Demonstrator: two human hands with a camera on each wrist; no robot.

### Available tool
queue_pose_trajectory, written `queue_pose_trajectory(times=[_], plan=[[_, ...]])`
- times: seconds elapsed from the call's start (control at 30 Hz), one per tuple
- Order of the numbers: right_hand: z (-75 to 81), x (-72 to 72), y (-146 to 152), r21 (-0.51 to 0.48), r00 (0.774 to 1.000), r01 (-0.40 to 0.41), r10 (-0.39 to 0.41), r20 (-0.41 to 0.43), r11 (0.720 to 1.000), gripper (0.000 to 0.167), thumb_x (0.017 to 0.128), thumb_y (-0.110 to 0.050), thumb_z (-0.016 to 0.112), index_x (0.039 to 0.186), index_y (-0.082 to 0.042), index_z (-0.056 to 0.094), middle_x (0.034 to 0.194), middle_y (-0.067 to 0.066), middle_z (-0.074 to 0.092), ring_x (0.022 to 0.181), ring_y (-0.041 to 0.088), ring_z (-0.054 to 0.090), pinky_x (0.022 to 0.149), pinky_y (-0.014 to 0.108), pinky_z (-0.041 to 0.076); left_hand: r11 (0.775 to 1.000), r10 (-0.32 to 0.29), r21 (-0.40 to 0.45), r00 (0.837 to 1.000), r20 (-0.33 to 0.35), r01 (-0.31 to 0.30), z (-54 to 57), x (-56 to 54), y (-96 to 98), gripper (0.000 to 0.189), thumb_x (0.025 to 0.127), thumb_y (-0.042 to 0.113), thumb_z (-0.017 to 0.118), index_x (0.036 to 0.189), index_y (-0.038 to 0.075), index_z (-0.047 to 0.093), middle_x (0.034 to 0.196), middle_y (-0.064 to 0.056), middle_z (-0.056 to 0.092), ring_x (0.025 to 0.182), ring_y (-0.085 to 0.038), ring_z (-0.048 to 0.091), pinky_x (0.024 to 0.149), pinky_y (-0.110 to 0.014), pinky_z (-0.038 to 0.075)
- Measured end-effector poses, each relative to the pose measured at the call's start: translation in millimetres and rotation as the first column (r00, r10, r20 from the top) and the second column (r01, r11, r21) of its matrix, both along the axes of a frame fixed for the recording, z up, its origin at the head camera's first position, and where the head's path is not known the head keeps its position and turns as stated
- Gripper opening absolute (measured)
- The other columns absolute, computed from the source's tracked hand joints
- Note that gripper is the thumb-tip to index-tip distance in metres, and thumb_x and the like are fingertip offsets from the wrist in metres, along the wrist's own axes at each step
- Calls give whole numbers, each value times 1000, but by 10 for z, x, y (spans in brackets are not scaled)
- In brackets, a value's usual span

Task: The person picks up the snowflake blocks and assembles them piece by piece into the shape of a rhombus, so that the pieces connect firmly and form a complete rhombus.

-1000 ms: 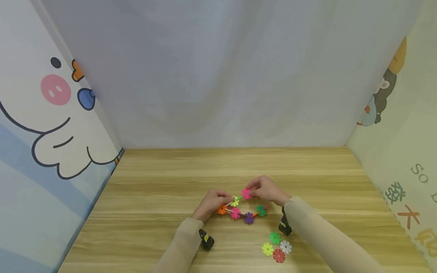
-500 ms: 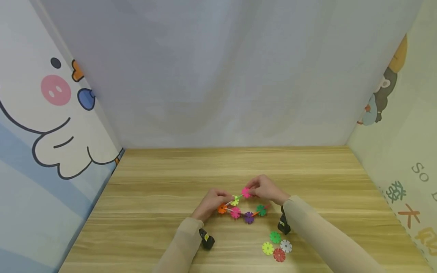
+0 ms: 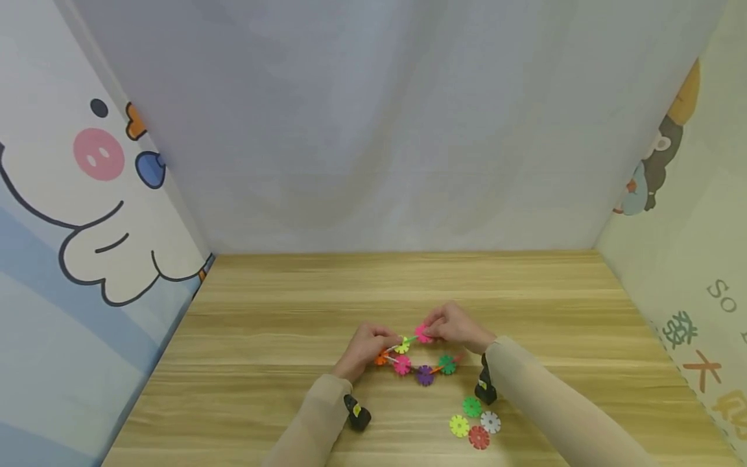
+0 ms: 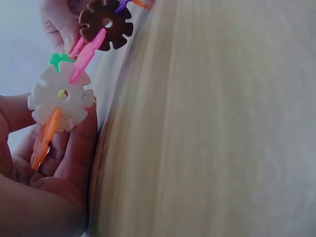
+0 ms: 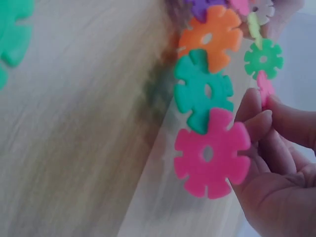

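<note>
Linked discs [image 3: 402,365] over wood-grain table [image 3: 262,389] — pale backdrop [image 3: 373,130], cartoon walls [image 3: 99,155].

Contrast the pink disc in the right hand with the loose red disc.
The pink disc is pinched by the right hand; the red disc lies flat on the table. The pink disc is slotted into a green disc; the red disc is unattached. Both have notched rims.

Wood-grain tabletop [image 3: 280,292], pale backdrop [image 3: 385,130], cartoon panels [image 3: 87,207] either side
</note>
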State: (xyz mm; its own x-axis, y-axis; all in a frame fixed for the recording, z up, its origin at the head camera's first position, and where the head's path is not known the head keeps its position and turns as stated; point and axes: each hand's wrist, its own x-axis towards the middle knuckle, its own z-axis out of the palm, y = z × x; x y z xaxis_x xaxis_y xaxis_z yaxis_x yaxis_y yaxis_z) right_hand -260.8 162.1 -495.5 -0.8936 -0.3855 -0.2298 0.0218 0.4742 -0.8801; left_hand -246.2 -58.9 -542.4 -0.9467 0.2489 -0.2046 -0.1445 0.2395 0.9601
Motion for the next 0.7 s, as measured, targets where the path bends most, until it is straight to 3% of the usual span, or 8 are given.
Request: queue_pose_trajectory(times=[0.37,0.7], plan=[[3,-11,-34,6,999,28,-28,18,1000,8,87,1,64,93,5,68,77,8,67,65,15,59,61,33,49,999,43,-25,999,30,-42,22,13,31,16,83,19,74,86,3,75,85,-2,69,80,-15,59,69,-29,47],[14,-13,-24,5,1000,-15,15,-15,1000,10,89,0,63,97,5,68,82,8,68,71,18,62,63,35,50,1000,-30,3,999,36,29,15,-22,-4,16,82,19,74,85,3,74,82,-3,68,72,-13,57,62,-26,45]])
